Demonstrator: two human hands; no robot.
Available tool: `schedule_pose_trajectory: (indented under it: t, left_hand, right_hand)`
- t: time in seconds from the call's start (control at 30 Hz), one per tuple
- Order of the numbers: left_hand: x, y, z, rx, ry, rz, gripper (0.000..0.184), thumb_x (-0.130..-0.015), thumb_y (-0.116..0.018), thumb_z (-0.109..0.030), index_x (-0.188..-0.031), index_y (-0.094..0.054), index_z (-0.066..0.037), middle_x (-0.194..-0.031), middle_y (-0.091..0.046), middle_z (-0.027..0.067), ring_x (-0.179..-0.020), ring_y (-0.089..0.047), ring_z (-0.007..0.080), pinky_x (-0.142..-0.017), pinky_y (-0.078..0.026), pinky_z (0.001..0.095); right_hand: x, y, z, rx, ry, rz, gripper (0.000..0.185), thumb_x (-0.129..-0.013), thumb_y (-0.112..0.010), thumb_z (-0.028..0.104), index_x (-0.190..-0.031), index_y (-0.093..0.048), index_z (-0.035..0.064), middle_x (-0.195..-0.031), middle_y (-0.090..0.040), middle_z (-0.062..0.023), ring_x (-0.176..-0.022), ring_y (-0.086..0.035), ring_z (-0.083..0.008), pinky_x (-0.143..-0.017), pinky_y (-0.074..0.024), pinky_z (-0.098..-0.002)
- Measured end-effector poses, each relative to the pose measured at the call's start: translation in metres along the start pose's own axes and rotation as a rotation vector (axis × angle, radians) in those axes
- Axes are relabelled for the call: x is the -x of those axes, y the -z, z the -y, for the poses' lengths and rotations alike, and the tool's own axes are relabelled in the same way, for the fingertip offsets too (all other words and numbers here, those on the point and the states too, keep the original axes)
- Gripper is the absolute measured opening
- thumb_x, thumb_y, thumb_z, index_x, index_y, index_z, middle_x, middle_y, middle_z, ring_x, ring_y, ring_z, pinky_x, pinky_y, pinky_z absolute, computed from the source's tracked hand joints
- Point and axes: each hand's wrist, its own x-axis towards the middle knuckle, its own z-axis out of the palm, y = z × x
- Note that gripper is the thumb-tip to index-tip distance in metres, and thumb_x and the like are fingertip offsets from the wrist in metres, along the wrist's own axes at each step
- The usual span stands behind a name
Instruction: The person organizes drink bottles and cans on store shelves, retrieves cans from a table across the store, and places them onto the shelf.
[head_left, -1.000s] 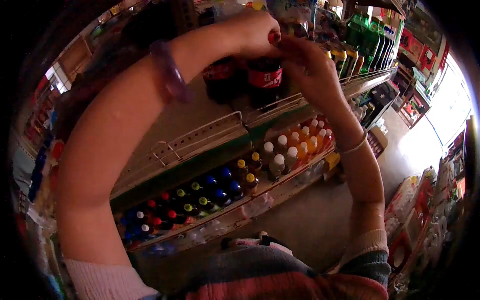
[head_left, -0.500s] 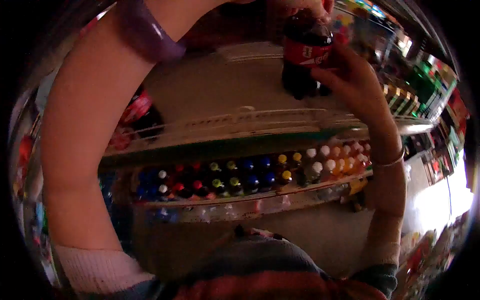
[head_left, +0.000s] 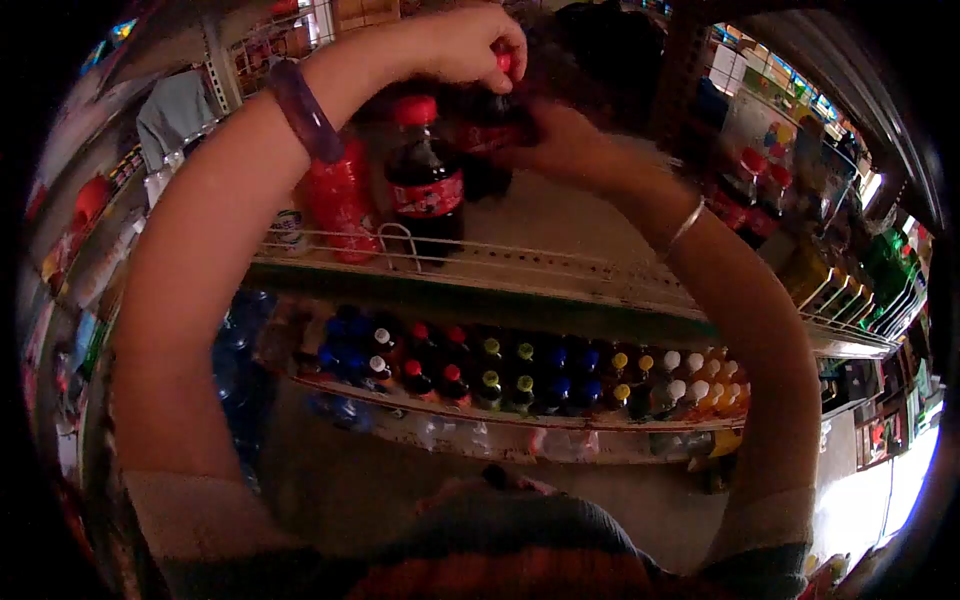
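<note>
A dark cola bottle (head_left: 490,138) with a red cap and red label is held between both hands, upright above the shelf. My left hand (head_left: 478,45) is closed with its fingers pinched round the cap. Around the bottle's body, from the right, wraps my right hand (head_left: 562,142), slightly blurred and partly in shadow. Just left of it, a larger cola bottle (head_left: 425,190) stands behind the white wire rail (head_left: 540,260). Beside that is a red bottle (head_left: 343,205), partly covered by my left forearm.
A lower shelf (head_left: 480,425) carries rows of small bottles with white, red, green, blue, yellow and orange tops. More cola bottles (head_left: 740,190) stand at the right of the upper shelf (head_left: 570,225), and green bottles (head_left: 888,265) beyond. A metal upright (head_left: 680,80) rises at the back.
Both hands have moved left with the cola bottle, deeper over the upper shelf and close to the other cola bottle. The view has shifted, showing more of the shelf's left end.
</note>
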Motion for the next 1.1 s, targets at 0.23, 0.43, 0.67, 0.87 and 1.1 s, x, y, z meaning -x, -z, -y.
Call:
schedule_pose_trajectory:
  t: [0.23, 0.43, 0.67, 0.87, 1.1]
  left_hand:
    - [0.019, -0.006, 0.020, 0.037, 0.017, 0.047, 0.022, -0.069, -0.072, -0.009, -0.088, -0.064, -0.005, -0.076, -0.059, 0.0033, -0.074, -0.054, 0.0152, -0.069, -0.045, 0.0305]
    - [0.023, -0.003, 0.025, 0.068, 0.036, 0.105, 0.022, -0.067, -0.072, -0.009, -0.087, -0.064, -0.005, -0.076, -0.060, 0.0034, -0.075, -0.055, 0.0146, -0.069, -0.045, 0.0303]
    - [0.021, -0.003, 0.032, 0.057, 0.059, 0.170, 0.022, -0.069, -0.072, -0.011, -0.089, -0.065, -0.005, -0.083, -0.063, 0.0046, -0.082, -0.057, 0.0155, -0.074, -0.046, 0.0309]
    - [0.020, 0.001, 0.044, -0.006, -0.042, 0.189, 0.027, -0.078, -0.068, -0.020, -0.100, -0.062, -0.005, -0.097, -0.062, 0.0070, -0.092, -0.057, 0.0170, -0.082, -0.045, 0.0310]
    - [0.006, 0.013, 0.001, 0.103, 0.044, -0.095, 0.027, -0.081, -0.066, -0.021, -0.099, -0.061, -0.001, -0.093, -0.063, 0.0073, -0.089, -0.058, 0.0164, -0.081, -0.045, 0.0286]
  right_hand:
    - [-0.008, -0.016, 0.021, 0.017, 0.001, 0.100, 0.045, -0.072, -0.073, 0.024, -0.105, -0.057, -0.0015, -0.096, -0.065, -0.0148, -0.088, -0.062, -0.0242, -0.079, -0.0479, -0.0349]
    - [-0.019, -0.030, 0.014, 0.082, -0.031, 0.092, 0.045, -0.072, -0.071, 0.026, -0.104, -0.056, -0.0013, -0.092, -0.064, -0.0175, -0.085, -0.063, -0.0272, -0.077, -0.0481, -0.0369]
    - [-0.022, -0.041, 0.003, 0.068, 0.059, 0.022, 0.043, -0.072, -0.069, 0.025, -0.104, -0.056, -0.0001, -0.095, -0.063, -0.0180, -0.087, -0.063, -0.0294, -0.076, -0.0483, -0.0380]
    - [-0.031, -0.048, -0.011, 0.181, 0.128, 0.088, 0.039, -0.074, -0.066, 0.026, -0.103, -0.057, 0.0020, -0.091, -0.063, -0.0186, -0.086, -0.062, -0.0340, -0.075, -0.0484, -0.0410]
    - [0.028, 0.026, 0.008, 0.289, 0.138, -0.117, 0.031, -0.076, -0.065, 0.021, -0.101, -0.063, 0.0040, -0.090, -0.066, -0.0166, -0.082, -0.064, -0.0285, -0.072, -0.0503, -0.0380]
